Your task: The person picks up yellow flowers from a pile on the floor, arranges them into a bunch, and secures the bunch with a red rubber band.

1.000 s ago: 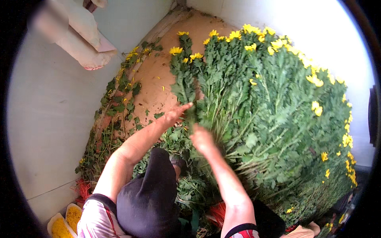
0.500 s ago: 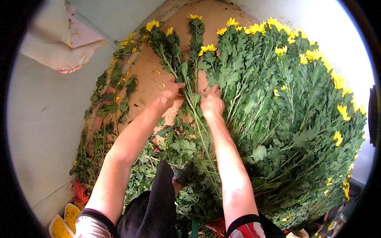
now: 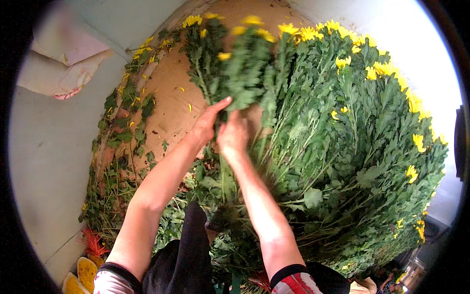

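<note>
My left hand point(image 3: 206, 125) is closed round the green stems of a few yellow chrysanthemums point(image 3: 204, 63), whose blooms point away from me. Right beside it, my right hand point(image 3: 233, 134) grips the stems of more chrysanthemums point(image 3: 248, 68), smeared by motion. The two hands almost touch, and the stems run down between my forearms. To the right spreads a big fanned pile of chrysanthemums point(image 3: 338, 132), with yellow heads along its outer rim and leafy stems toward me. Leaves hide some of my fingertips.
Loose leaves and yellow petals point(image 3: 190, 107) litter the brown surface point(image 3: 171, 105). Leaf scraps point(image 3: 110, 186) line its left side. Red strands point(image 3: 94, 242) and two oval yellow things point(image 3: 87, 272) lie lower left. A pale floral cloth point(image 3: 63, 73) hangs upper left. Walls rise on both sides.
My right hand has moved left, close to my left hand, bringing chrysanthemums from the pile's left edge toward the held ones. The left hand has barely shifted.
</note>
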Demonstrator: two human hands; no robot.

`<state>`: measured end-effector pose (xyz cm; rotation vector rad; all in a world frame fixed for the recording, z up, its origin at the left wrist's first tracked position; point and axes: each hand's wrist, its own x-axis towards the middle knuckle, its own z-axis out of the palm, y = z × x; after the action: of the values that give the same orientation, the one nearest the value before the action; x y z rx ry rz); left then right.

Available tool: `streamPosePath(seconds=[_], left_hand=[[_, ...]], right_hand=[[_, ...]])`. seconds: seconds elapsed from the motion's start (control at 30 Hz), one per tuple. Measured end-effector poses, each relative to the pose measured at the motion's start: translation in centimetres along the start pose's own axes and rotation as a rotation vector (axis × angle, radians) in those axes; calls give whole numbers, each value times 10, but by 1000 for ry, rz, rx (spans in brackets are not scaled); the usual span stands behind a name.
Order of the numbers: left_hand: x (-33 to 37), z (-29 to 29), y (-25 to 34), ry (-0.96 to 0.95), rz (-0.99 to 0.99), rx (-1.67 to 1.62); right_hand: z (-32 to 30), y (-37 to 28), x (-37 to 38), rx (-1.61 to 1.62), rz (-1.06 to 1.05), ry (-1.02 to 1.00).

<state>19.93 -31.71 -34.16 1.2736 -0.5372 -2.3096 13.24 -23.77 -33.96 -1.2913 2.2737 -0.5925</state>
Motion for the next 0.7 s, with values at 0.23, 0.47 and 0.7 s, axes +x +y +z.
streamPosePath(seconds=[0.23, 0.47, 0.7], left_hand=[[-27, -74, 2, 325, 16, 97], [-17, -54, -20, 185, 46, 18], [-48, -62, -21, 43, -20, -288]], right_hand=[[-47, -24, -15, -91, -285, 91], [-5, 2, 19, 59, 57, -61], [-13, -9, -21, 9, -285, -94]])
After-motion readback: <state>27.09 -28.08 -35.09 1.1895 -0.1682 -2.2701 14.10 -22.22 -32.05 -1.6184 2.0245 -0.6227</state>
